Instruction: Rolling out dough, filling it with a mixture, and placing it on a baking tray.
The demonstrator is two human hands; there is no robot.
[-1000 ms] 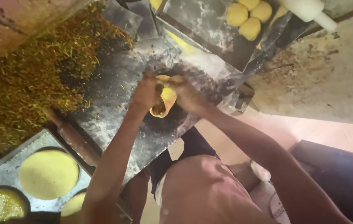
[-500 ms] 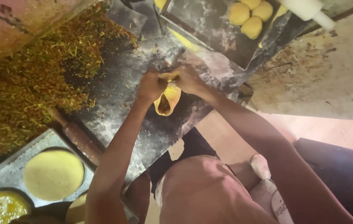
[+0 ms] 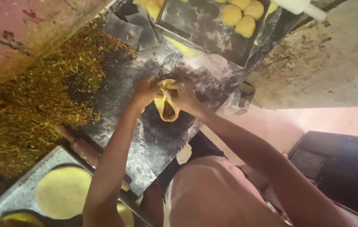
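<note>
A folded yellow dough piece (image 3: 166, 105), with dark filling showing in its open lower end, hangs just above the floured dark work surface (image 3: 153, 143). The left hand (image 3: 145, 92) pinches its upper left edge; the right hand (image 3: 185, 96) grips the upper right. Far right, a tray (image 3: 196, 25) holds dough balls (image 3: 241, 17). Near left lies a flat dough round (image 3: 63, 191)

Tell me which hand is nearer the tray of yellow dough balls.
Right. The right hand pinches the filled dough piece below the tray of yellow dough balls, on its side; the left hand sits farther, toward the chopped greens.
</note>
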